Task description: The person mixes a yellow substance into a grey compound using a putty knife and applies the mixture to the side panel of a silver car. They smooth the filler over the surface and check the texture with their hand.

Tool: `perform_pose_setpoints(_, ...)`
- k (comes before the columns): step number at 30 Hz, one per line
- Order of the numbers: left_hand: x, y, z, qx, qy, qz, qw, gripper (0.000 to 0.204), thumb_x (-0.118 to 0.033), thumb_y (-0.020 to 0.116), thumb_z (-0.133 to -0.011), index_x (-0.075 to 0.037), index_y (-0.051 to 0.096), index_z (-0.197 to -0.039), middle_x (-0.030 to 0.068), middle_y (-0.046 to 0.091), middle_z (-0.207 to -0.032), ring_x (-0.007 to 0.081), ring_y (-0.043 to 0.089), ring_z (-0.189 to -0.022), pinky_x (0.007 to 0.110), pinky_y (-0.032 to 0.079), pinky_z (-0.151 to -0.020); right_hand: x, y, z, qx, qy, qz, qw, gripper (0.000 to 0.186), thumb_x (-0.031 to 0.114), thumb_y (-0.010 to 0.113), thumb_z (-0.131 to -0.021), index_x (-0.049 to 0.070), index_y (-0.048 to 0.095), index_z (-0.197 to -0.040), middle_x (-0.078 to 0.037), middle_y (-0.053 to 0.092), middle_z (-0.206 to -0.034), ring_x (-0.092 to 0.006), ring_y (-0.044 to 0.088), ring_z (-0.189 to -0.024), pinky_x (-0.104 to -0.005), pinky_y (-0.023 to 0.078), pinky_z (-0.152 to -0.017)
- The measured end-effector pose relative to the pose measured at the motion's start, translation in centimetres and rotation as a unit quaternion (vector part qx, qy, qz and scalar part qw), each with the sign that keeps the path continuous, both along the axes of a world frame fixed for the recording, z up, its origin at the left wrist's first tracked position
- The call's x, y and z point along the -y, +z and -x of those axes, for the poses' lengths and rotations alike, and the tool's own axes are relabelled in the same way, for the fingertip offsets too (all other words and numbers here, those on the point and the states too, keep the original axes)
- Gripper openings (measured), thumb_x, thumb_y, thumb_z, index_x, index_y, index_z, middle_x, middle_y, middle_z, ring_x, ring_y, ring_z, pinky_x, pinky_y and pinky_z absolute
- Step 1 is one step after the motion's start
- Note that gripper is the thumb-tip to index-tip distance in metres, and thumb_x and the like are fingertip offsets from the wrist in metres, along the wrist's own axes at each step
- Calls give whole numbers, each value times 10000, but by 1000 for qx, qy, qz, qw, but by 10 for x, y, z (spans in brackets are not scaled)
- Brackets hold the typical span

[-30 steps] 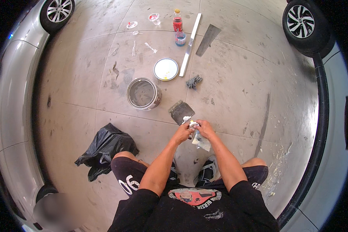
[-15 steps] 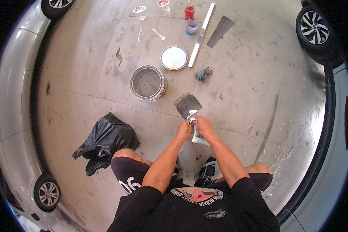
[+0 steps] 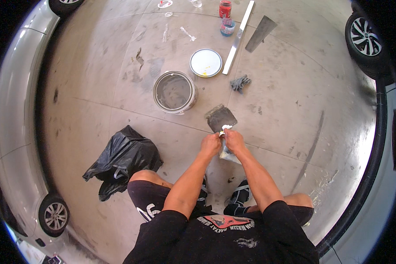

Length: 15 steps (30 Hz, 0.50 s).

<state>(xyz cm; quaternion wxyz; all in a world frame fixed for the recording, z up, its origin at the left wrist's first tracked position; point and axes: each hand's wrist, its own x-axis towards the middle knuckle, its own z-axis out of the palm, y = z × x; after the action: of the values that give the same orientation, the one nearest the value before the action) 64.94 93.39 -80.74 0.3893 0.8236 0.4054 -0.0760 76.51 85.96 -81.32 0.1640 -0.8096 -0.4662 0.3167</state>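
Note:
My left hand (image 3: 211,144) and my right hand (image 3: 234,141) are close together in front of me, fingers closed on the gathered white neck of a small plastic bag (image 3: 229,155). The bag hangs below my right hand and looks clear, with pale contents. White material with a touch of yellow (image 3: 225,128) sticks out above my fingers; its exact form is too small to make out. Just beyond my hands, a flat dark grey plate (image 3: 222,118) lies on the floor, and the white material overlaps its near edge in view.
An open metal can (image 3: 175,92), its round white lid (image 3: 206,63) and a crumpled grey glove (image 3: 240,83) lie ahead. Farther off are a straight bar (image 3: 238,39), dark tapered sheet (image 3: 260,34), blue cup (image 3: 228,27) and red jar (image 3: 225,9). A black plastic bag (image 3: 125,160) sits left; cars flank both sides.
The view has shifted a little, so the floor items appear farther right and slightly higher. Both hands keep their hold on the bag's neck, with the fingers slightly rearranged.

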Motion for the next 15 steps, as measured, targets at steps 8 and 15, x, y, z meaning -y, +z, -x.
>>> perform_pose_setpoints(8,-5,-2,2,-21,-64,-33,997,185,-191,461,-835,-64,595,-852,205,612,-699,392,602,-676,497,468,-605,0,-2,6,1,-32,24,999,125,179,572,-794,59,558,-826,-197,608,-739,-396,592,-733,-493,456,-629)
perform_pose_setpoints(15,-8,-10,4,-9,-135,-38,990,223,-210,472,-833,-26,593,-795,214,612,-692,379,613,-668,477,476,-593,4,1,9,-9,-50,57,997,133,154,557,-798,57,592,-882,-211,625,-763,-389,609,-741,-486,475,-658)
